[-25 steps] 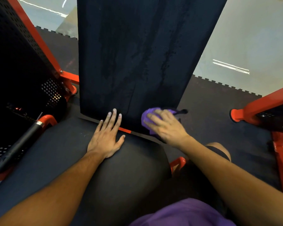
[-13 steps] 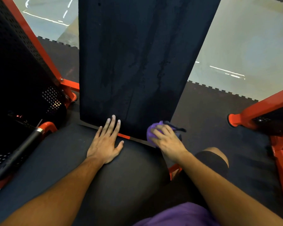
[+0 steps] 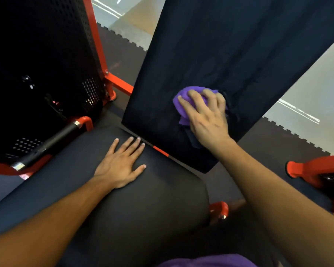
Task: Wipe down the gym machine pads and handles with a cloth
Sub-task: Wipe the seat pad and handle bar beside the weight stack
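Note:
A dark back pad (image 3: 229,45) rises from the rear of the black seat pad (image 3: 143,209). My right hand (image 3: 206,116) grips a bunched purple cloth (image 3: 183,97) and presses it against the lower part of the back pad, fingers curled over it. My left hand (image 3: 121,162) lies flat on the seat pad with fingers spread, fingertips at the seam where the two pads meet. Damp streaks show on the back pad above the cloth.
A black perforated weight-stack shroud (image 3: 37,64) with red frame posts (image 3: 96,39) stands on the left, and a black handle bar (image 3: 52,141) angles beside the seat. Red frame feet (image 3: 314,168) sit at the right on dark rubber floor tiles (image 3: 274,143).
My right hand carried the cloth from the back pad's lower right corner up and inward onto its face. The view swung, tilting the pad. My left hand stayed on the seat.

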A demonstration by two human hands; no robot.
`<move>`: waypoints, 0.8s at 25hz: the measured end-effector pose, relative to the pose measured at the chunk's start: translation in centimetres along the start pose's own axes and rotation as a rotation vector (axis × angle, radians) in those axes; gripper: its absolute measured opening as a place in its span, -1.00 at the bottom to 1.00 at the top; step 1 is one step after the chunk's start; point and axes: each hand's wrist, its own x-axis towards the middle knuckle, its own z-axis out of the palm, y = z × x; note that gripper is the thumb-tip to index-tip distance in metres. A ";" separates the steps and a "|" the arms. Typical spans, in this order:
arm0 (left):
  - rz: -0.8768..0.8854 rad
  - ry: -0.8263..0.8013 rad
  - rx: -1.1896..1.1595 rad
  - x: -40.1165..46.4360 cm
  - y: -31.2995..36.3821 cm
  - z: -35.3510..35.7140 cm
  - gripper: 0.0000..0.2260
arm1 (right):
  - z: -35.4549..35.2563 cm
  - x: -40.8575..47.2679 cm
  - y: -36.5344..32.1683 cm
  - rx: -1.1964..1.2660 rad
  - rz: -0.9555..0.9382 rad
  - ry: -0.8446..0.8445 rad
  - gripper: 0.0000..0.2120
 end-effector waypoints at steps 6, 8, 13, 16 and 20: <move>-0.005 0.058 -0.025 0.5 0.1 0.5 -0.32 | 4.0 -3.6 -6.0 0.029 -0.367 -0.379 -0.64; 0.006 0.052 -0.025 0.7 0.1 0.6 -0.32 | 1.5 -7.1 -2.9 0.016 -0.311 -0.438 -0.60; 0.003 0.063 -0.011 0.9 0.3 0.9 -0.32 | 0.6 -1.7 -0.6 0.030 0.007 -0.168 -0.60; -0.012 0.055 -0.014 0.8 0.1 0.7 -0.32 | 4.3 -0.6 -5.7 0.018 -0.142 -0.218 -0.61; -0.009 0.045 -0.008 0.8 0.1 0.5 -0.32 | 3.3 -6.1 -4.7 0.026 -0.260 -0.501 -0.63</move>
